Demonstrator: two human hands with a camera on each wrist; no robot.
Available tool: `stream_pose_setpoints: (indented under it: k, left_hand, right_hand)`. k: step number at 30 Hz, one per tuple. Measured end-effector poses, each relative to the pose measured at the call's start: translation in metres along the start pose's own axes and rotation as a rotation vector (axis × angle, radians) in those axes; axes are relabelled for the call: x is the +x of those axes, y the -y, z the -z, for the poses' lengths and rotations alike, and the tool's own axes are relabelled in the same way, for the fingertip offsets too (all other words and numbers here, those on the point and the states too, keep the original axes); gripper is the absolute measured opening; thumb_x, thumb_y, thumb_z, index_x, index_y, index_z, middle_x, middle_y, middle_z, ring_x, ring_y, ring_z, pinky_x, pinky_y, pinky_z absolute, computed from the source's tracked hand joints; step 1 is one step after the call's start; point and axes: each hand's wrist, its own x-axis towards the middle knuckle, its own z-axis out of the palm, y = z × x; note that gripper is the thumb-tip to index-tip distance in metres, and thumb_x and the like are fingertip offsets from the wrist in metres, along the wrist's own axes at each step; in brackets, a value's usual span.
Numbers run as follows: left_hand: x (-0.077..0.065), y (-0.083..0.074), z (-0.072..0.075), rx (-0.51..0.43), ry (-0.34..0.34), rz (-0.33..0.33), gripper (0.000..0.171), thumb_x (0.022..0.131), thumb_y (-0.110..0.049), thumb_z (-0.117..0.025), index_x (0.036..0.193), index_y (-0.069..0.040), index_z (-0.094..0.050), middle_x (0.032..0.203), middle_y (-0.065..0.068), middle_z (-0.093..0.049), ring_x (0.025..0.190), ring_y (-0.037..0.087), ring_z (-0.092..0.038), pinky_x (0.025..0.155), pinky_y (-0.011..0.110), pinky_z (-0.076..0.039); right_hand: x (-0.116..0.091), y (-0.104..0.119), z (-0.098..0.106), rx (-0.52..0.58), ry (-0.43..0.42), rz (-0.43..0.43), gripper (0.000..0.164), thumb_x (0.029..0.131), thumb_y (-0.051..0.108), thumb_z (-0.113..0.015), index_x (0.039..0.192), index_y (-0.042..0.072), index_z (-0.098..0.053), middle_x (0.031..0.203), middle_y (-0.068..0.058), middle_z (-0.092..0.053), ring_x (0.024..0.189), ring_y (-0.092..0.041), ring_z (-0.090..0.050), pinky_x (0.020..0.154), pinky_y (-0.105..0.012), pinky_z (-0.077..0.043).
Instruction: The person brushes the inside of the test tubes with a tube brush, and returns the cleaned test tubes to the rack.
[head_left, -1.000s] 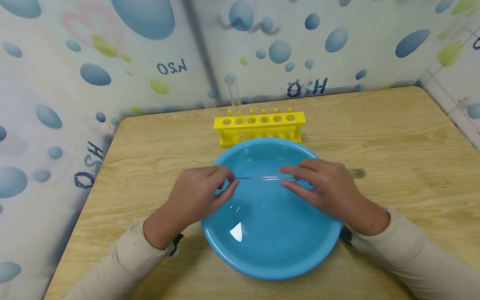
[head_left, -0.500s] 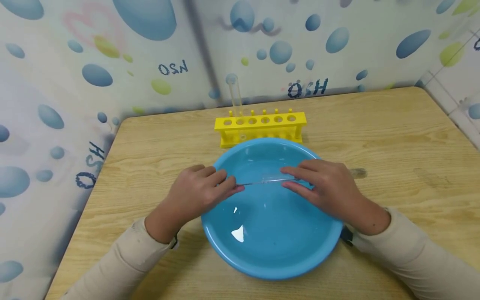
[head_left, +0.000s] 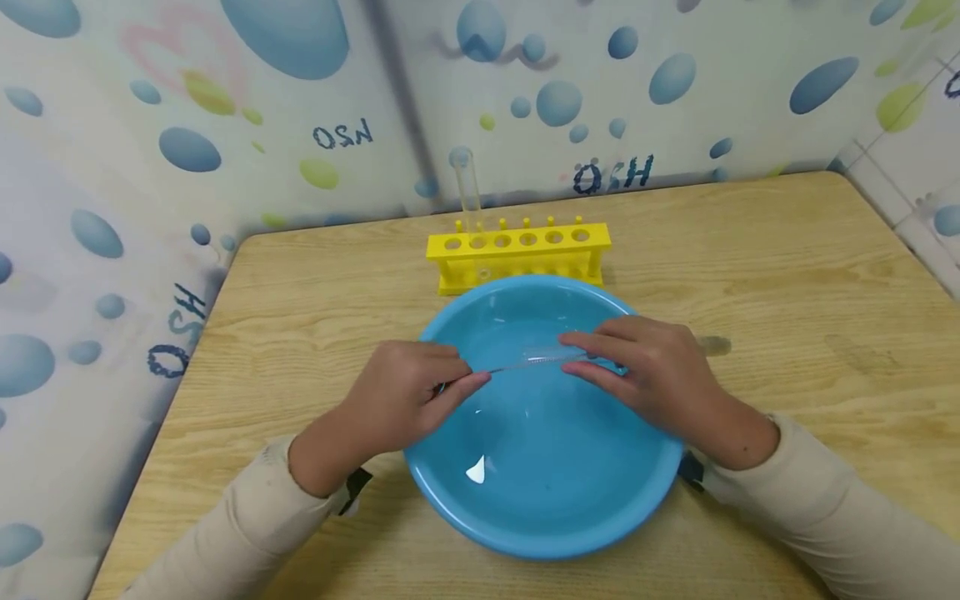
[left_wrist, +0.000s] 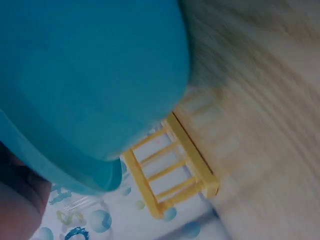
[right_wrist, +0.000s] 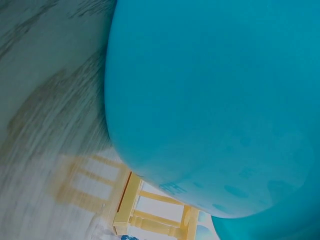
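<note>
In the head view my left hand [head_left: 401,396] pinches the thin wire handle [head_left: 506,367] of what looks like a test tube brush between thumb and fingers. The wire runs right into a clear test tube [head_left: 542,356], where fine bristles show faintly. My right hand [head_left: 656,371] holds the tube between thumb and fingertips, its far end hidden by the hand. Both hands are over a round blue basin [head_left: 536,546] with shiny reflections inside. Part of the left hand [left_wrist: 20,210] shows at the corner of the left wrist view; the right wrist view shows no fingers.
Behind the basin stands a yellow test tube rack [head_left: 519,243]; another clear test tube [head_left: 468,192] stands upright in it. The wooden table [head_left: 322,283] meets a patterned wall at the back. A grey mark [head_left: 715,345] lies right of the right hand.
My left hand turns over knuckles-up, then turns back, its fingertips now slightly lower and further right. The wire tilts more, its left end lower. My right hand stays nearly still with the tube.
</note>
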Motion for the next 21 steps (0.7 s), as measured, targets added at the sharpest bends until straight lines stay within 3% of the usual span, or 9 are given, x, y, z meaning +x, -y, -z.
stream_pose_setpoints:
  k: [4,6,7,9,14,17,21]
  left_hand:
    - [0.002,-0.007,0.003,-0.349,0.090,0.295,0.032,0.099,-0.017,-0.064,0.067,-0.014,-0.070,0.053,-0.008,-0.050,0.047,0.005,-0.040,0.044,0.019,-0.032]
    - [0.003,-0.010,0.005,-0.432,0.121,0.405,0.037,0.101,-0.020,-0.060,0.066,-0.013,-0.069,0.052,-0.007,-0.050,0.046,0.007,-0.041,0.043,0.021,-0.031]
    - [0.004,-0.011,0.006,-0.422,0.126,0.424,0.038,0.102,-0.021,-0.059,0.066,-0.013,-0.069,0.051,-0.008,-0.050,0.046,0.008,-0.041,0.043,0.021,-0.031]
    - [0.005,-0.012,0.006,-0.362,0.127,0.421,0.038,0.102,-0.023,-0.059,0.067,-0.013,-0.069,0.052,-0.008,-0.050,0.047,0.008,-0.041,0.044,0.021,-0.033]
    - [0.002,-0.012,0.006,-0.116,0.070,0.323,0.030,0.099,-0.023,-0.062,0.070,-0.016,-0.063,0.055,-0.010,-0.046,0.051,0.005,-0.041,0.048,0.020,-0.037]
    - [0.000,-0.010,0.007,-0.039,0.031,0.280,0.021,0.097,-0.020,-0.063,0.076,-0.016,-0.064,0.061,-0.009,-0.050,0.056,0.004,-0.044,0.051,0.020,-0.041]
    - [-0.002,-0.007,0.007,-0.017,-0.018,0.238,0.013,0.095,-0.018,-0.063,0.084,-0.013,-0.068,0.068,-0.007,-0.058,0.059,0.006,-0.048,0.053,0.020,-0.045]
  right_hand:
    - [0.001,0.001,0.000,0.005,-0.004,-0.006,0.043,0.073,0.026,-0.090,0.114,0.019,-0.077,0.083,-0.001,-0.073,0.070,-0.013,-0.068,0.057,-0.026,-0.055]
    - [0.001,0.001,0.000,0.004,-0.008,-0.006,0.043,0.073,0.026,-0.090,0.113,0.018,-0.077,0.083,-0.002,-0.073,0.070,-0.013,-0.068,0.057,-0.026,-0.055]
    - [0.001,0.001,-0.001,0.004,-0.010,-0.007,0.043,0.073,0.026,-0.090,0.113,0.018,-0.077,0.083,-0.002,-0.073,0.070,-0.013,-0.068,0.057,-0.026,-0.055]
    - [0.001,0.001,-0.001,0.003,-0.015,-0.008,0.043,0.073,0.026,-0.090,0.112,0.017,-0.077,0.083,-0.003,-0.073,0.070,-0.014,-0.068,0.058,-0.027,-0.055]
    - [0.002,0.001,-0.001,0.006,-0.021,-0.004,0.043,0.072,0.027,-0.091,0.112,0.017,-0.077,0.082,-0.003,-0.073,0.070,-0.014,-0.068,0.058,-0.027,-0.055]
    - [0.002,0.001,-0.002,0.010,-0.026,-0.004,0.043,0.072,0.026,-0.091,0.112,0.017,-0.077,0.082,-0.002,-0.073,0.069,-0.013,-0.067,0.057,-0.026,-0.055]
    - [0.001,0.000,-0.001,0.009,-0.029,-0.005,0.043,0.072,0.026,-0.091,0.112,0.017,-0.077,0.081,-0.002,-0.073,0.069,-0.012,-0.067,0.057,-0.026,-0.054]
